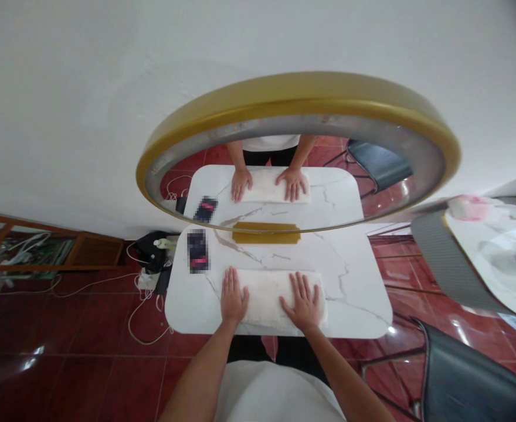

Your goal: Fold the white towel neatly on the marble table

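Note:
A folded white cloth (267, 298), perhaps a towel, lies flat near the front edge of the white marble-patterned table (359, 293). My left hand (233, 298) rests palm down at the cloth's left end, fingers stretched forward and thumb out. On the right part of the cloth, my right hand (304, 302) lies flat with its fingers spread. Neither hand grips anything. The same hands and cloth show again in the round mirror.
A gold-rimmed round mirror (302, 94) stands at the table's back on a gold base (265, 233). A blurred-out dark object (197, 251) lies at the back left. To the right are a black chair (473, 375) and another table (504, 258). Cables (141, 337) run along the left floor.

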{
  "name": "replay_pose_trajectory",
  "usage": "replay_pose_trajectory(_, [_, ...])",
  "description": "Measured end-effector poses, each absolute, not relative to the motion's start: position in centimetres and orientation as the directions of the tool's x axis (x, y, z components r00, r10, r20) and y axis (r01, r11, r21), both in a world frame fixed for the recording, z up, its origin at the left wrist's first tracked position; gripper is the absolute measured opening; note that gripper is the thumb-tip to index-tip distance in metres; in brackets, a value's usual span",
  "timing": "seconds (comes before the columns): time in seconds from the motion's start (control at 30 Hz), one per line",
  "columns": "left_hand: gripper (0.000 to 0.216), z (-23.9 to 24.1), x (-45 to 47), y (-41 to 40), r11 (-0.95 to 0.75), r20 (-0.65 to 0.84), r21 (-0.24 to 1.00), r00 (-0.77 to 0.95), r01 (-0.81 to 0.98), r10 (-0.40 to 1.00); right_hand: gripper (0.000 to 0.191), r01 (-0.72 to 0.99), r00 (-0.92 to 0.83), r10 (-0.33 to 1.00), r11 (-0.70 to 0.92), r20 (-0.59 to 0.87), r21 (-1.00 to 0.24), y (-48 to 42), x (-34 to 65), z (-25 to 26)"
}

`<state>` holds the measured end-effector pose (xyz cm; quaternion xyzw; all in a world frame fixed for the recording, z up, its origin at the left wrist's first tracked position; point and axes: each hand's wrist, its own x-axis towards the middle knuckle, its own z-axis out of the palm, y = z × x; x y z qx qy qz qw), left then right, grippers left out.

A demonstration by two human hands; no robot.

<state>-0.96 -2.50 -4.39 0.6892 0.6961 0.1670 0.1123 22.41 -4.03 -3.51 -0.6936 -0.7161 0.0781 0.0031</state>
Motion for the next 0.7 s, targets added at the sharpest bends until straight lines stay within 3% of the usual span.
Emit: replay_pose_trajectory(0.7, [0.073,-4.7,-1.6,-1.0,-0.074,0.018,0.364,0.072,0.928,0.997,0.078,0.991,-0.088,0.984,0.071,-0.152,-0.116,-3.4,22.9,-3.8])
